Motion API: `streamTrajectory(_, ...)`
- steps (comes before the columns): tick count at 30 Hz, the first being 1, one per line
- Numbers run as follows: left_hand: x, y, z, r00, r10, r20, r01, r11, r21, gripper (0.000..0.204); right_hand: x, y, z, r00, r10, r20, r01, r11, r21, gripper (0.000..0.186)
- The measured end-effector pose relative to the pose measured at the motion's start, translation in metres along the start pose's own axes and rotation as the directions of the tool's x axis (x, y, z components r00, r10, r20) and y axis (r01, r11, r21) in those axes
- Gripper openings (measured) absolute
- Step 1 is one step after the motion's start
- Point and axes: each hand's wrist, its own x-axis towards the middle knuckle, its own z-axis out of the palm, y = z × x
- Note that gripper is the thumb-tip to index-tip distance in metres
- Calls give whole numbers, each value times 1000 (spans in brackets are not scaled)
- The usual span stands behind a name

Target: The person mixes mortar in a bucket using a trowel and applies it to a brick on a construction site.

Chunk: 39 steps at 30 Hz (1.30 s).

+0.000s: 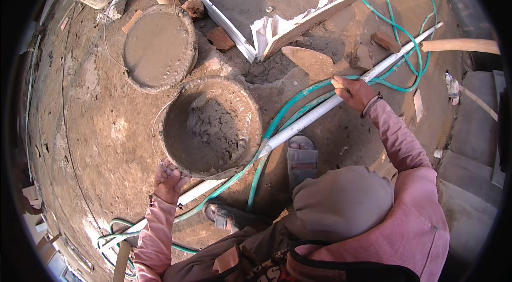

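A mud-coated bucket [252, 138] with a thin wire handle stands in front of me, wet grey mortar [213, 127] clinging to its bottom and walls. At its near left rim is my left hand [168, 180], fingers closed on the edge. My right hand [354, 93] is wrapped round the handle of a trowel [310, 63], well to the right of the bucket. The trowel's broad, mortar-smeared blade points left and away from me, just above the ground. Farther left, a second bucket [193, 42] is filled almost to the brim with smooth grey mortar.
A white pipe [304, 120] and green hose [290, 101] cross the ground between my feet and the bucket. Beyond lies a white-edged frame [213, 15] holding grey material. Brick pieces [220, 39] lie beside it. A wooden handle [458, 45] juts in from the right.
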Motion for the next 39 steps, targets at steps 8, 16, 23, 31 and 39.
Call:
streamTrajectory(8, 3, -7, -13, 1000, 16, -13, -16, 1000, -9, 40, 10, -90, 51, 771, 212, 601, -554, 687, 469, 41)
streamTrajectory(16, 1, -6, -9, 999, 10, -47, -10, 1000, 3, 37, -11, -60, 24, 796, 359, 487, -605, 447, 659, 46)
streamTrajectory(23, 3, -7, -16, 1000, 25, 0, -25, 998, 53, 42, -8, -32, 37, 815, 360, 453, -434, -137, 890, 29)
streamTrajectory(31, 2, -9, -21, 999, 36, -7, -35, 999, 41, 41, -4, -119, 102, 771, 331, 543, -599, 89, 796, 34)
streamTrajectory(39, 1, -10, -23, 999, 38, -23, -37, 998, 52, 39, -4, -51, 81, 933, 317, 173, -349, 669, 657, 36)
